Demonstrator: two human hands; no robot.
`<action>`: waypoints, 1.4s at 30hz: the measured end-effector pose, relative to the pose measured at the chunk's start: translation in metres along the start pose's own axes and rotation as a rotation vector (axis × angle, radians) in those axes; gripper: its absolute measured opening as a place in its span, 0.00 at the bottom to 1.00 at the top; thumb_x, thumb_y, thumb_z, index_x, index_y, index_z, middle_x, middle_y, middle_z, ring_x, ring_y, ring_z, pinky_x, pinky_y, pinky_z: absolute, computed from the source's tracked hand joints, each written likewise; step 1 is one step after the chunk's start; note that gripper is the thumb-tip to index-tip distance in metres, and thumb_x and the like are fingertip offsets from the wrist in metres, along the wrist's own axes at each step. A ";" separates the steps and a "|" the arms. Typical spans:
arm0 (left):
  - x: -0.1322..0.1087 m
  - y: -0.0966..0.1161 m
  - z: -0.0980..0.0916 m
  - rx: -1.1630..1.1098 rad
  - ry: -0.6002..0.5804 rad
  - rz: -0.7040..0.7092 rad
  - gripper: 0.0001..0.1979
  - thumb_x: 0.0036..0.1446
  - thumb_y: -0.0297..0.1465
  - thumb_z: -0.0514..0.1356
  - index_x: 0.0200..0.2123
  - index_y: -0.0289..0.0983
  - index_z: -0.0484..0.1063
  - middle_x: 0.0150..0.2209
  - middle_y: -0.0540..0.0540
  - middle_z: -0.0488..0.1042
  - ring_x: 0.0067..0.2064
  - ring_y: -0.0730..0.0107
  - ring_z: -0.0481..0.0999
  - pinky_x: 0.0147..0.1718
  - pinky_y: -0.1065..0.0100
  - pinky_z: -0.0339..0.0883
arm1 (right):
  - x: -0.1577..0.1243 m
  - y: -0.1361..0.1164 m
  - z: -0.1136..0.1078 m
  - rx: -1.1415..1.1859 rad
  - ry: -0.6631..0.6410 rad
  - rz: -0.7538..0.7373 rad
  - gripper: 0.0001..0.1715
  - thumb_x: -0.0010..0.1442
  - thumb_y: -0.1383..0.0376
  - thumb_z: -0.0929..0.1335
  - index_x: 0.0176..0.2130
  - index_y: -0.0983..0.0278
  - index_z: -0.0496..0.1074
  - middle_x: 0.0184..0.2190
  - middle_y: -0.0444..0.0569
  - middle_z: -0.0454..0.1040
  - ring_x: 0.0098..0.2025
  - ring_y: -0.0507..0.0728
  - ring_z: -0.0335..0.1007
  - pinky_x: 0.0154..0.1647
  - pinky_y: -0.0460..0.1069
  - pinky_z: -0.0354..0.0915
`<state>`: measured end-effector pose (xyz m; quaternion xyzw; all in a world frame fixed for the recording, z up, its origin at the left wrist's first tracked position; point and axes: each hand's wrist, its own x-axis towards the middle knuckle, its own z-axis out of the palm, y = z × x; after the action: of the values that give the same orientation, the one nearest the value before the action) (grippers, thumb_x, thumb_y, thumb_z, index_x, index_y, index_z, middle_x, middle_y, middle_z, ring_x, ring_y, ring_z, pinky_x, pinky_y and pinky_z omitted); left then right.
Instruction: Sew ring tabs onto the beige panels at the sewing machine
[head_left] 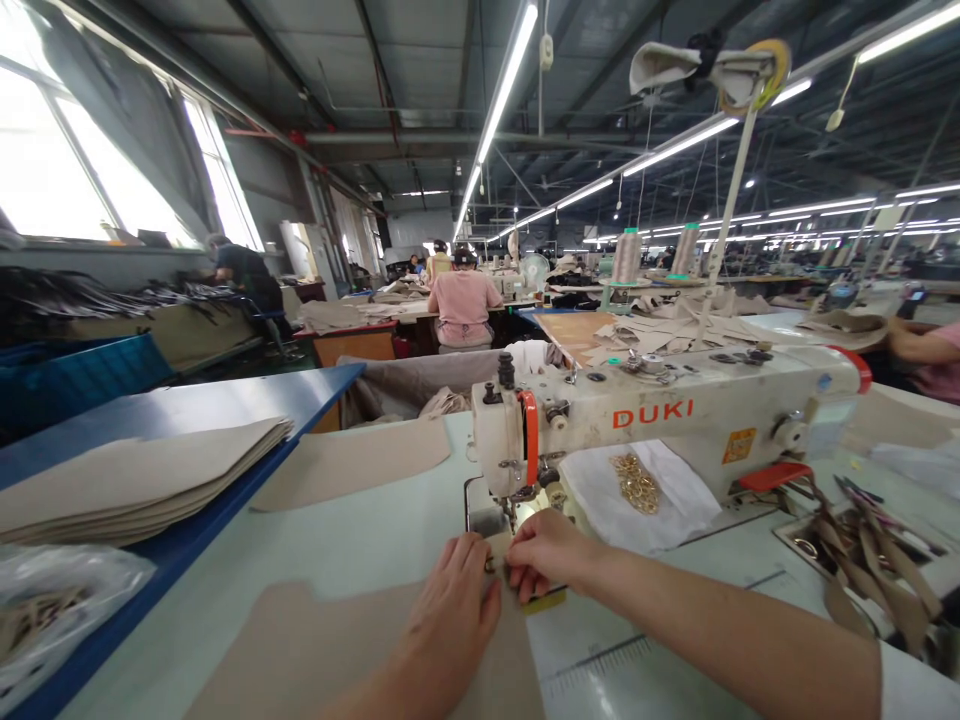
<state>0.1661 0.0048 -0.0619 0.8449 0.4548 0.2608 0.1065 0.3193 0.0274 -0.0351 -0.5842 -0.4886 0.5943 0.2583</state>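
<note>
My left hand (pixel 456 600) lies over a beige fabric panel (pixel 322 650), fingers stretched forward and thumb a little apart. Just beyond its fingertips, by the needle of a white sewing machine (pixel 501 440), my right hand (pixel 551 550) is closed in a pinch. A short beige fabric strip (pixel 499 546) runs up to the right fingertips, which partly hide it. Between the two hands a small metal ring (pixel 490 565) shows. The needle area is lit and partly covered by my right hand.
Gold rings (pixel 636 484) lie on a white cloth (pixel 690 500) against the machine. At right, a tray (pixel 802 540) holds straps and tools. Stacked beige panels (pixel 135 480) and a plastic bag (pixel 67 610) are at left. A person in pink (pixel 463 300) sits ahead.
</note>
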 end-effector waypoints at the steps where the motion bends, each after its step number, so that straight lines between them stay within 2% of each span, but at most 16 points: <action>1: 0.000 -0.001 0.000 -0.005 0.009 0.004 0.09 0.51 0.22 0.51 0.36 0.38 0.64 0.39 0.44 0.69 0.43 0.58 0.69 0.44 0.54 0.68 | 0.000 0.000 0.000 -0.006 0.001 0.003 0.15 0.50 0.76 0.65 0.16 0.66 0.64 0.11 0.40 0.67 0.12 0.46 0.64 0.10 0.38 0.55; 8: 0.001 -0.008 -0.001 -0.032 0.060 0.119 0.11 0.54 0.23 0.52 0.40 0.39 0.66 0.41 0.43 0.71 0.45 0.58 0.70 0.46 0.55 0.68 | 0.006 -0.003 -0.001 -0.038 0.009 0.048 0.15 0.50 0.75 0.67 0.16 0.66 0.64 0.10 0.40 0.67 0.11 0.47 0.63 0.10 0.38 0.57; 12: 0.008 -0.008 -0.002 0.000 0.032 0.190 0.07 0.57 0.24 0.52 0.33 0.38 0.68 0.36 0.45 0.73 0.41 0.61 0.71 0.43 0.59 0.69 | 0.006 -0.006 0.000 -0.055 0.020 0.064 0.15 0.50 0.78 0.64 0.16 0.66 0.63 0.10 0.40 0.66 0.09 0.47 0.62 0.09 0.39 0.58; 15: 0.013 -0.006 -0.002 0.055 0.007 0.220 0.10 0.59 0.24 0.50 0.28 0.38 0.68 0.32 0.46 0.72 0.37 0.62 0.71 0.40 0.61 0.69 | 0.006 -0.006 0.000 -0.072 0.027 0.062 0.15 0.50 0.77 0.65 0.16 0.66 0.63 0.10 0.40 0.66 0.10 0.47 0.62 0.10 0.40 0.59; 21: 0.015 -0.002 0.001 0.105 0.020 0.236 0.10 0.56 0.22 0.50 0.27 0.38 0.68 0.30 0.47 0.72 0.35 0.63 0.72 0.38 0.63 0.70 | 0.010 -0.002 -0.002 -0.129 0.023 0.041 0.12 0.50 0.71 0.69 0.18 0.65 0.65 0.10 0.40 0.67 0.12 0.48 0.65 0.12 0.39 0.60; 26: 0.017 0.000 0.000 0.102 0.004 0.231 0.10 0.55 0.21 0.50 0.27 0.38 0.67 0.29 0.47 0.72 0.35 0.63 0.72 0.37 0.63 0.69 | 0.013 0.000 -0.003 -0.214 0.034 -0.023 0.12 0.51 0.70 0.69 0.19 0.65 0.66 0.11 0.41 0.67 0.13 0.49 0.66 0.14 0.40 0.62; 33: 0.019 0.000 -0.001 0.083 0.001 0.211 0.10 0.54 0.21 0.51 0.24 0.39 0.65 0.27 0.48 0.70 0.34 0.64 0.71 0.34 0.65 0.68 | 0.002 0.009 -0.010 -0.441 0.111 -0.250 0.11 0.56 0.70 0.64 0.23 0.64 0.70 0.16 0.43 0.71 0.18 0.51 0.69 0.20 0.43 0.64; 36: 0.018 -0.001 0.000 0.071 0.003 0.198 0.11 0.54 0.21 0.50 0.24 0.39 0.65 0.27 0.47 0.71 0.34 0.63 0.71 0.34 0.65 0.68 | -0.012 0.018 -0.018 -0.579 0.184 -0.413 0.10 0.56 0.72 0.63 0.29 0.64 0.73 0.25 0.47 0.75 0.29 0.54 0.72 0.32 0.47 0.65; 39: 0.017 -0.002 0.000 0.063 0.005 0.187 0.11 0.54 0.21 0.50 0.25 0.39 0.66 0.28 0.47 0.72 0.35 0.63 0.71 0.34 0.64 0.68 | -0.029 0.030 -0.026 -0.706 0.177 -0.586 0.09 0.56 0.72 0.65 0.30 0.63 0.74 0.33 0.49 0.75 0.41 0.58 0.69 0.44 0.50 0.60; 42: 0.017 -0.002 0.001 0.051 0.008 0.181 0.10 0.54 0.22 0.50 0.25 0.39 0.67 0.29 0.46 0.73 0.36 0.63 0.72 0.36 0.64 0.68 | -0.043 0.040 -0.031 -0.928 0.126 -0.772 0.10 0.59 0.71 0.64 0.33 0.63 0.74 0.34 0.49 0.73 0.41 0.57 0.65 0.43 0.49 0.59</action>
<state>0.1733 0.0199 -0.0573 0.8840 0.3833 0.2610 0.0593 0.3674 -0.0171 -0.0467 -0.4503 -0.8572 0.1468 0.2021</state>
